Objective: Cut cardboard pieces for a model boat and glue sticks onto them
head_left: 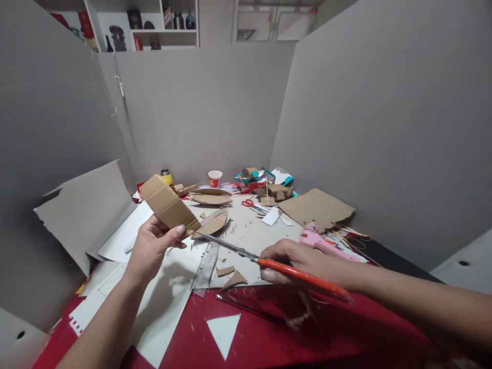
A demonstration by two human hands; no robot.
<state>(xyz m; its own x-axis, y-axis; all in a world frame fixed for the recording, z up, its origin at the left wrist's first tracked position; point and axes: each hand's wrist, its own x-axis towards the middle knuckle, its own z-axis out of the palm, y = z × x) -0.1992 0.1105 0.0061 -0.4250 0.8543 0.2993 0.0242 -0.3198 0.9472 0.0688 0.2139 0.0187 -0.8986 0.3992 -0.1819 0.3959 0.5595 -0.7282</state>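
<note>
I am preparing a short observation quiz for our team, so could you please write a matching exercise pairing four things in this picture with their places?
Things:
1. Cardboard piece
2. Orange-handled tool
3. White triangle
4. Paper cup

Places:
A. On the red surface
B. In the right hand
C. In front of the grey back wall
D. In the left hand

Right pairs: 1-D, 2-B, 3-A, 4-C.

Scissors point(269, 264) partly out of sight behind right hand point(288, 252)
</note>
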